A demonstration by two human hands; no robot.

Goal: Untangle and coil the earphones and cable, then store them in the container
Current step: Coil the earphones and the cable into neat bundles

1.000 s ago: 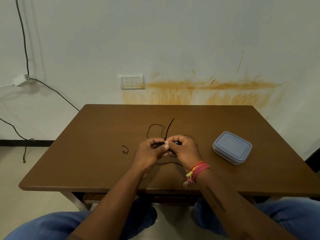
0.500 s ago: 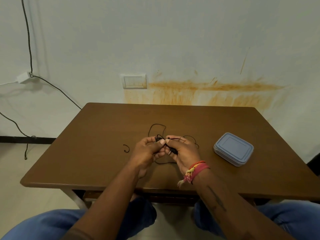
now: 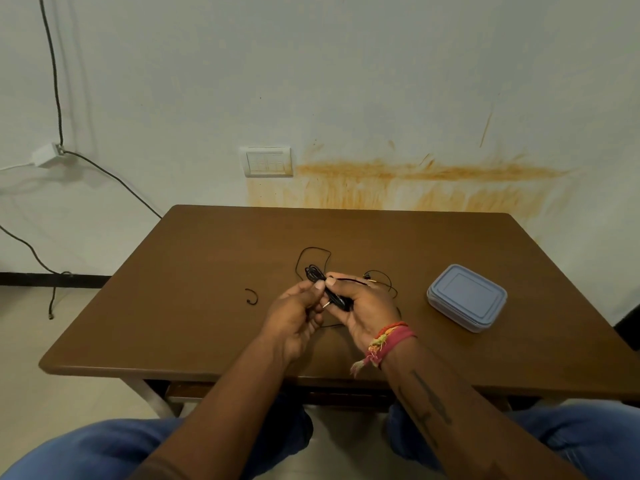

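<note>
A thin black earphone cable (image 3: 313, 251) lies in loose loops on the brown table (image 3: 194, 271), partly bunched between my hands. My left hand (image 3: 294, 313) pinches the cable bundle near its top with thumb and forefinger. My right hand (image 3: 367, 306) holds the folded black strands and a small metal plug across its palm. Past my right hand an earbud end (image 3: 367, 276) with gold tips rests on the table. A blue-grey lidded container (image 3: 467, 297) sits shut to the right, apart from both hands.
A small black hook-shaped piece (image 3: 252, 296) lies alone left of my hands. The table's front edge is just below my wrists, with my knees under it. A stained wall with a switch plate (image 3: 268, 162) stands behind.
My hands have drawn apart a little and lifted toward me. The folded cable bundle now shows between them, and the far loop has shifted slightly.
</note>
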